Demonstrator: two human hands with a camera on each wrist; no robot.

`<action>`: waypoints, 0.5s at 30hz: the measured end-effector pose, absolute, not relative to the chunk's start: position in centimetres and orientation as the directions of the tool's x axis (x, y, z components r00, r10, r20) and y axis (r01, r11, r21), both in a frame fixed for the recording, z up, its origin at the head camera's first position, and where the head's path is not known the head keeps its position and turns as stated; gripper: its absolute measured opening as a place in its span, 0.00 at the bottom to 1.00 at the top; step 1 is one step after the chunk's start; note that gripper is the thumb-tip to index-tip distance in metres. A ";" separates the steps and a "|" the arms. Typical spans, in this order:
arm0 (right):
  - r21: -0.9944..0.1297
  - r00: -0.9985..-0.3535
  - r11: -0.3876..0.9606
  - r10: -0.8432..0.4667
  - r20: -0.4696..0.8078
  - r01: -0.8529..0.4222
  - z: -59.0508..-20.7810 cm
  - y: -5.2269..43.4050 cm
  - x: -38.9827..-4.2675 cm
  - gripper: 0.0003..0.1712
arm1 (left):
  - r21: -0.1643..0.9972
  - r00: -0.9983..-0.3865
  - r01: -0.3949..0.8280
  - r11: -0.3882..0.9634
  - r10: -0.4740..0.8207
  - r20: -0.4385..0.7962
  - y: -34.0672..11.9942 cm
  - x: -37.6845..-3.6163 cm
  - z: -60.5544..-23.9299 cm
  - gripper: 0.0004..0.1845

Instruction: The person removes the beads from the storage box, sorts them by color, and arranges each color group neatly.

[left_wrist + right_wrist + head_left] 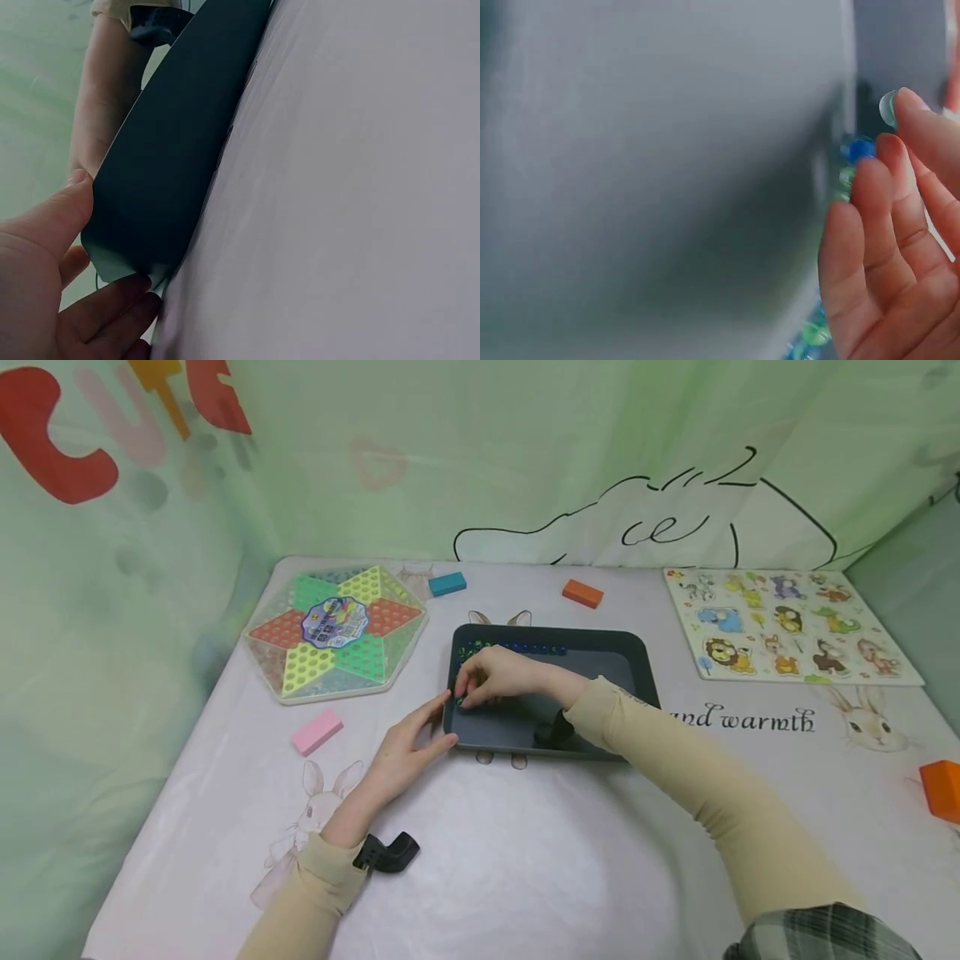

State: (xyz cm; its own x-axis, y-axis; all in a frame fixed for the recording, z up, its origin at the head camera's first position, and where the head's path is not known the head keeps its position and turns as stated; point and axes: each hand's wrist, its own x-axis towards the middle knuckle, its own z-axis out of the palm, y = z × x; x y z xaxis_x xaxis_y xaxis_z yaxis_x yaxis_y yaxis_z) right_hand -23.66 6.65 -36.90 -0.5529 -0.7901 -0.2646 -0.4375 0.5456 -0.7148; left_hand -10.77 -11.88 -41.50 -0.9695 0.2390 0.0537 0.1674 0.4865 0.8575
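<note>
A dark grey tray (645, 652) lies in the middle of the table, with a row of blue and green marbles (525, 648) along its far wall. My left hand (438, 722) grips the tray's near left corner, thumb on the rim and fingers under the corner (105, 240). My right hand (461, 697) reaches into the left side of the tray with curled fingers. In the right wrist view, the right hand (926, 97) pinches a pale green marble (889, 109) at its fingertips, just above a blue marble (861, 148) against the tray wall.
A star-shaped checkers board (335, 631) sits at the far left, and an animal puzzle board (787, 622) at the far right. Loose blocks lie around: pink (317, 731), teal (447, 583), orange (582, 593), and another orange (943, 789) at the right edge.
</note>
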 end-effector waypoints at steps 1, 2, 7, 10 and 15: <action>-0.727 -0.557 0.540 -0.789 -0.260 -0.425 -36.6 6.9 -23.7 0.08 | 0.857 -0.969 0.170 0.487 0.239 0.057 -11.8 -10.8 -41.5 0.32; -0.738 -0.563 0.533 -0.787 -0.254 -0.412 -36.2 7.2 -23.6 0.08 | 0.856 -0.969 0.174 0.488 0.240 0.060 -11.8 -10.9 -41.5 0.32; -0.805 -0.597 0.482 -0.775 -0.206 -0.347 -34.1 8.5 -21.9 0.09 | 0.853 -0.969 0.181 0.489 0.239 0.069 -11.7 -10.9 -41.6 0.33; -0.844 -0.621 0.440 -0.764 -0.172 -0.308 -33.4 9.0 -19.6 0.09 | 0.855 -0.970 0.176 0.487 0.236 0.065 -11.8 -10.6 -41.7 0.33; -0.902 -0.673 0.374 -0.726 -0.141 -0.215 -33.4 9.4 -15.5 0.09 | 0.852 -0.968 0.187 0.489 0.241 0.074 -11.8 -10.6 -41.6 0.32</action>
State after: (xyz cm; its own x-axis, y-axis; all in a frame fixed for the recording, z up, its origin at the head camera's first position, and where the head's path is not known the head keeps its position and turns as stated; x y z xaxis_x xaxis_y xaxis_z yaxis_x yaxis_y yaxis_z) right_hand -15.48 9.43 -33.39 -0.6727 -0.7264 -0.1407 -0.2153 0.3742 -0.9020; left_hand -10.57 -11.84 -41.63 -0.9676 0.2413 0.0744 0.1874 0.4887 0.8521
